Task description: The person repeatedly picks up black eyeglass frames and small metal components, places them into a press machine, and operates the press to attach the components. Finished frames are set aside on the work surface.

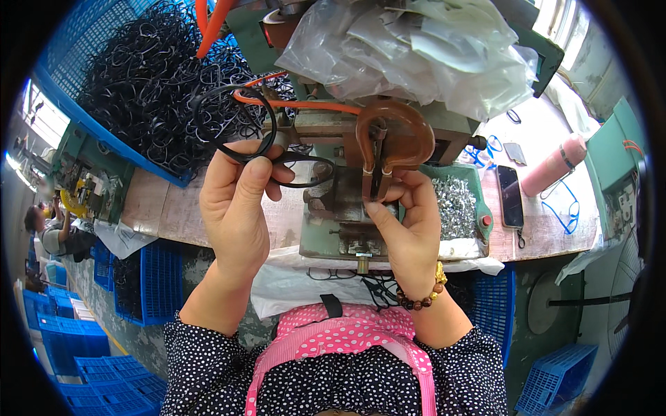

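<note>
My left hand (239, 191) is closed around a black eyeglass frame (311, 184), thumb on top, its two rounded rims sticking out up-left and to the right. At the middle of a green bench machine (316, 243), my right hand (406, 222) has thumb and fingers pinched together. They meet just at the lower end of a glossy brown loop-shaped part (414, 139) with dark metal inside. What the right fingertips grip, if anything, is hidden. The left-hand frame reaches close to the machine's metal block.
A blue crate (125, 156) heaped with black frames (149, 76) stands far left. Clear plastic bags (409, 52) lie on the machine. To the right are a green tray of scraps (454, 208), a phone (510, 197) and a pink bottle (553, 166). Frames lie on white cloth (277, 288) near my lap.
</note>
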Demonstrator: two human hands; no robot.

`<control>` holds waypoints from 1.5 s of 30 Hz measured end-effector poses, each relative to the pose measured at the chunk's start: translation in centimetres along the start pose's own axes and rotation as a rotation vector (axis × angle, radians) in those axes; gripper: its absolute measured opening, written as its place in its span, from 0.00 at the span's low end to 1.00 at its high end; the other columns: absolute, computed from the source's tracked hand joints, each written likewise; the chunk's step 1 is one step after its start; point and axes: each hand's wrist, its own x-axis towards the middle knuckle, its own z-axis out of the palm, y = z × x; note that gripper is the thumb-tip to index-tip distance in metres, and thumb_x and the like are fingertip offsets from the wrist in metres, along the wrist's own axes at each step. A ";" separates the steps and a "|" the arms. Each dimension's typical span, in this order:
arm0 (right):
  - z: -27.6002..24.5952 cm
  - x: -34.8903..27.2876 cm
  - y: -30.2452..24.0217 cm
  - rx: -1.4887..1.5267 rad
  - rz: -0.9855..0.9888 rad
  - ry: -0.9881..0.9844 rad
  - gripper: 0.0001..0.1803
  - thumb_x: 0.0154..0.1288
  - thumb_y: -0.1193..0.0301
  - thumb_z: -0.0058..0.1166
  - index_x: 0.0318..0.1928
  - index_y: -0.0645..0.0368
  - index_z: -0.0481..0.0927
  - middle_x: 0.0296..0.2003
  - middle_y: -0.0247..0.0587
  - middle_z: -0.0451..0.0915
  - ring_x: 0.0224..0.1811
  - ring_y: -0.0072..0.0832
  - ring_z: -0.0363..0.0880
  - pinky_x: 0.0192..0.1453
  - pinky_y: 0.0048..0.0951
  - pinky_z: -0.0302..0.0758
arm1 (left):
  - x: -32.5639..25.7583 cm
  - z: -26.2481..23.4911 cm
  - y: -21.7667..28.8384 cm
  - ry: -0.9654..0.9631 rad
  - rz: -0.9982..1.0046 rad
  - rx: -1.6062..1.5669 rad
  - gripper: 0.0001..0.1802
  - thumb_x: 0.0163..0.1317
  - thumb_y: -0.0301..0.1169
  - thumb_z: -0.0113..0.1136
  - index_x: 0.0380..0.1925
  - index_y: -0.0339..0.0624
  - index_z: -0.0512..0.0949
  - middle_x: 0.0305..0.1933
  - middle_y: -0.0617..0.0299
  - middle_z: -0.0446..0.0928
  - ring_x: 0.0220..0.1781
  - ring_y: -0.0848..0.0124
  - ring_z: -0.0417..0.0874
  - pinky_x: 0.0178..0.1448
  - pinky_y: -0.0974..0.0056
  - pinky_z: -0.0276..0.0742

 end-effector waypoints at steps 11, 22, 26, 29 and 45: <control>-3.6 -0.5 -0.4 -0.095 -0.053 0.070 0.20 0.67 0.85 0.54 0.59 0.68 0.72 0.46 0.42 0.82 0.52 0.24 0.78 0.61 0.26 0.71 | -2.8 3.3 -1.0 -0.433 -0.036 0.300 0.11 0.66 0.17 0.58 0.47 0.33 0.80 0.40 0.54 0.83 0.37 0.69 0.85 0.42 0.67 0.79; -9.8 -2.2 -0.6 -0.312 -0.223 0.385 0.16 0.70 0.84 0.53 0.57 0.66 0.76 0.48 0.41 0.81 0.53 0.25 0.78 0.63 0.27 0.71 | -1.8 3.3 -1.3 -0.472 0.090 0.493 0.10 0.61 0.20 0.62 0.43 0.32 0.80 0.35 0.52 0.82 0.32 0.60 0.82 0.37 0.61 0.77; -12.5 -2.1 1.4 -0.636 -0.420 0.551 0.13 0.72 0.82 0.53 0.55 0.65 0.77 0.47 0.39 0.81 0.52 0.26 0.77 0.62 0.27 0.70 | -2.4 3.7 -2.2 -0.444 0.259 0.522 0.14 0.54 0.22 0.69 0.42 0.34 0.82 0.32 0.51 0.81 0.31 0.52 0.82 0.34 0.56 0.76; -13.6 -1.9 2.9 -0.548 -0.031 0.474 0.11 0.70 0.83 0.53 0.51 0.63 0.80 0.44 0.37 0.82 0.49 0.24 0.78 0.58 0.26 0.72 | -2.4 3.7 -2.3 -0.434 0.346 0.568 0.15 0.52 0.22 0.71 0.41 0.34 0.82 0.33 0.50 0.81 0.32 0.51 0.82 0.35 0.55 0.76; -12.4 -2.7 2.8 -1.170 -0.208 0.152 0.16 0.59 0.79 0.61 0.49 0.61 0.80 0.50 0.47 0.81 0.63 0.49 0.72 0.73 0.49 0.62 | -1.8 4.3 -1.6 -0.405 0.449 0.536 0.13 0.55 0.23 0.69 0.41 0.34 0.79 0.32 0.51 0.78 0.32 0.51 0.81 0.37 0.55 0.77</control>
